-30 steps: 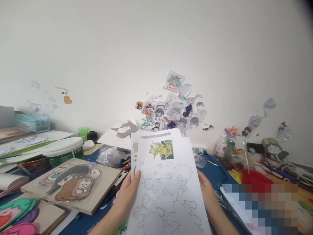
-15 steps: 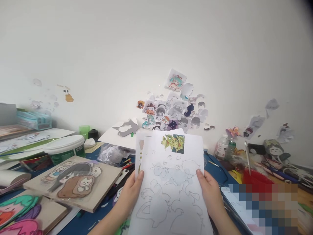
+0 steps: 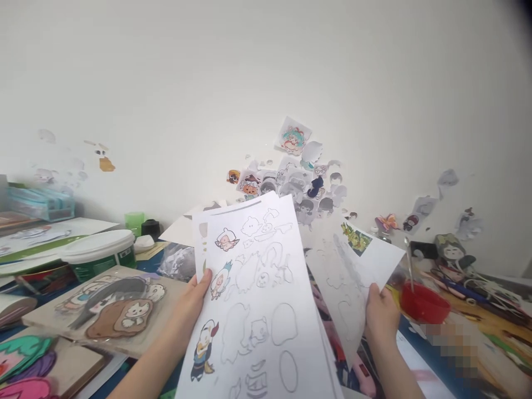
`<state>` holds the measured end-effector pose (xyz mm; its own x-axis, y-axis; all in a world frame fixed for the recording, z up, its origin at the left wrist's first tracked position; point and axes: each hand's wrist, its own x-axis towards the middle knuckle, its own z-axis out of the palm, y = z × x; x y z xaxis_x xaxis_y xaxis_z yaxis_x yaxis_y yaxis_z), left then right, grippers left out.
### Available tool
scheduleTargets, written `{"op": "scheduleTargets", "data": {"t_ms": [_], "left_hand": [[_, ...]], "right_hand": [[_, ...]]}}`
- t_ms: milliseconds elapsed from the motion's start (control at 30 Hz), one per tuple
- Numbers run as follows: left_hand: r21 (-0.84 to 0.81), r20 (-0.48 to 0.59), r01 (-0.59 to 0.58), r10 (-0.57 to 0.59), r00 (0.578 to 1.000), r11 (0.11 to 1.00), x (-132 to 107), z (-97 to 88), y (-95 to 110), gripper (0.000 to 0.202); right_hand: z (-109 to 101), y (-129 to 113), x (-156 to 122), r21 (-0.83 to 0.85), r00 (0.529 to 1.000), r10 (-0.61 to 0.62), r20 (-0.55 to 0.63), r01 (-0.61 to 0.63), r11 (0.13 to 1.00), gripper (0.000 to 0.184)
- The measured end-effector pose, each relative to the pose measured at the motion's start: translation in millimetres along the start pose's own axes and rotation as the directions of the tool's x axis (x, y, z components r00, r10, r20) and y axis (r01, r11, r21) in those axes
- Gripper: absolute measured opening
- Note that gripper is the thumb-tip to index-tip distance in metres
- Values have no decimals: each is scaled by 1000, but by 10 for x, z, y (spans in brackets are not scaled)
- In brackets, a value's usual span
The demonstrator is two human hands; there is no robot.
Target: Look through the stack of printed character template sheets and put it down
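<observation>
My left hand [image 3: 195,302] grips the left edge of a stack of paper sheets [image 3: 253,288], thumb on top. The top sheet carries small coloured cartoon characters down its left side and pencil outlines of separate shapes beside them. Off to the right, my right hand [image 3: 381,316] pinches a single sheet [image 3: 357,271] by its right edge. That sheet is tilted and bent, with a green printed picture near its top and faint pencil lines below. A gap lies between the single sheet and the stack.
On the left lie a board with painted cartoon cut-outs [image 3: 116,305] and a white-lidded tub [image 3: 97,246]. A red bowl [image 3: 424,303] with a handle standing in it is at right. Paper cut-outs [image 3: 295,183] cling to the wall behind a cluttered blue table.
The top sheet with the green picture has come off the stack, moving right in my right hand. A sheet with coloured characters now shows on the stack, which has shifted left with my left hand.
</observation>
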<state>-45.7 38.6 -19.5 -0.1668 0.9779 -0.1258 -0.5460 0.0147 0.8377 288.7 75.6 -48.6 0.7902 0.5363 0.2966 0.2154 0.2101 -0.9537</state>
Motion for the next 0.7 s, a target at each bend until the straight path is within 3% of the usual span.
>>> {"op": "scheduleTargets", "data": {"t_ms": [133,233,300,400,467,633,700], "left_hand": [[-1,-15,-16,16,1000,1000,-18,8,8,25],[20,-5,-8,8,1000,1000,-57,31,-15,25],[36,1,0,0,1000,999,-74,46,-57,26],[59,34,26,-28,999,998,-69,60,-165,34],[86,61,46,-52,997,995,-49,57,-237,38],[129,49,54,-61,997,990,3,33,-288,37],[111,89,68,-78,993,991,4,30,-279,41]], "right_hand": [[53,45,-28,42,991,-4,132,-1,999,40],[136,53,-115,106,956,-16,292,-16,994,48],[193,45,-200,151,908,-22,418,-45,987,51],[250,27,-327,205,798,-37,601,-110,973,52],[265,24,-385,223,763,-50,644,-124,967,51],[261,28,-448,262,772,-71,631,-126,957,52],[252,14,-474,281,766,-73,639,-144,949,54]]}}
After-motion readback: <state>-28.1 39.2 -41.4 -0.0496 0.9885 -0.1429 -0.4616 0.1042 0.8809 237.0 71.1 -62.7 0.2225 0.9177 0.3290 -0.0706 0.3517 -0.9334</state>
